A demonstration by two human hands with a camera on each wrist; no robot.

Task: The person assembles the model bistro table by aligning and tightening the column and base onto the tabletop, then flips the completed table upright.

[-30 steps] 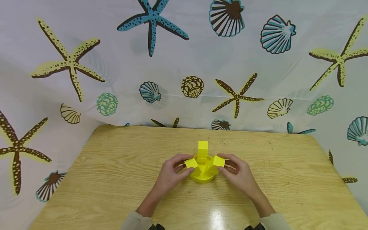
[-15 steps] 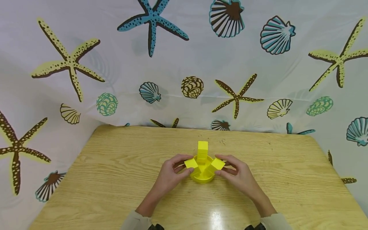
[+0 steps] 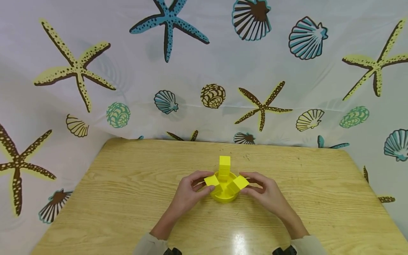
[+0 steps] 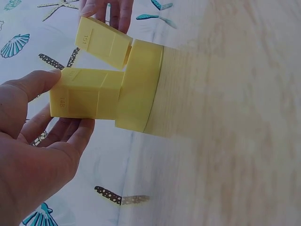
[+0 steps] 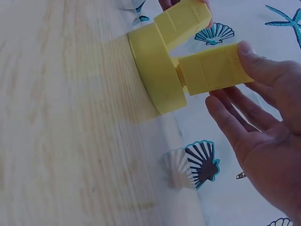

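Note:
A round yellow dish (image 3: 224,199) stands on the table with three yellow rectangular blocks rising from it. My left hand (image 3: 188,193) holds the left block (image 3: 211,181) between thumb and fingers, also plain in the left wrist view, where the block (image 4: 80,94) bears small raised digits. On the other side, my right hand (image 3: 266,193) pinches the right block (image 3: 241,182) near its top. That block leans outward, and the right wrist view shows a narrow neck between this block (image 5: 216,69) and the dish (image 5: 153,70). Untouched, the rear block (image 3: 224,163) stands upright.
The wooden table (image 3: 140,198) spreads around the dish on all sides. Behind it and along both sides hangs a white cloth (image 3: 191,71) printed with starfish and shells.
The right block has turned and tips further outward to the right, with my right thumb and fingers shifting slightly on it. The left hand and the dish look unmoved.

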